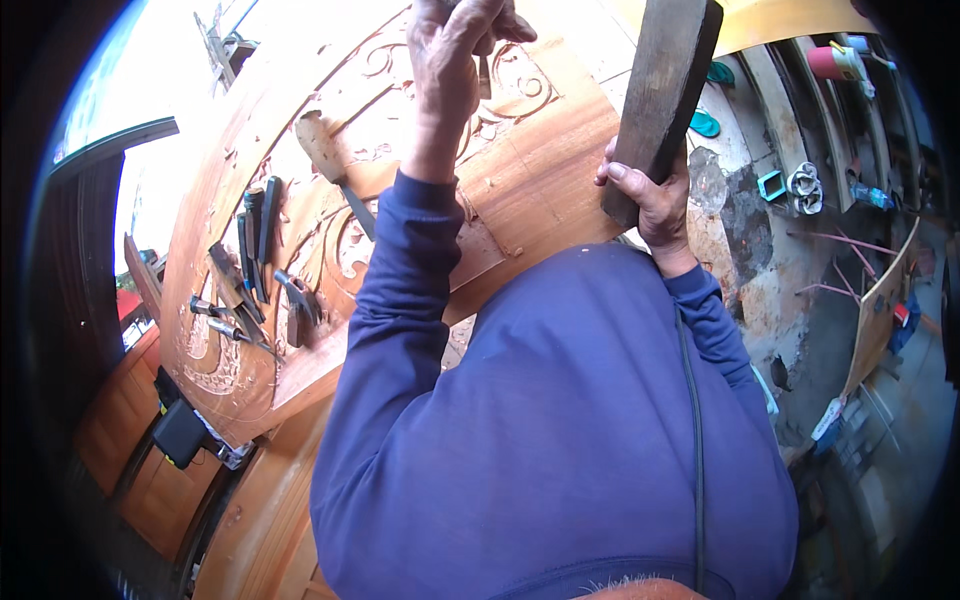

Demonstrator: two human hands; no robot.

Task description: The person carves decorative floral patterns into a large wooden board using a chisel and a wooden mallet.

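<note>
A carved wooden panel (pixel 555 195) with scroll reliefs and scattered shavings lies before me. My left hand (pixel 450 45) is closed over its far part, around a chisel (pixel 484 78). Only a short stretch of that chisel's metal shows below the fingers, and its tip cannot be made out. My right hand (pixel 652 200) grips a long, dark wooden block (pixel 662 95) by its near end, tilted up beside the panel's right edge. Left of my left forearm rests a large gouge (pixel 322 148) with a pale wooden handle.
Several carving tools (pixel 255 235) with dark handles lie on the panel's left, beside a small hammer-like tool (pixel 296 292). A black box (pixel 183 434) sits by the near left corner. Green sandals (pixel 705 123), timber beams (pixel 775 105) and a red bucket (pixel 830 63) are at the right.
</note>
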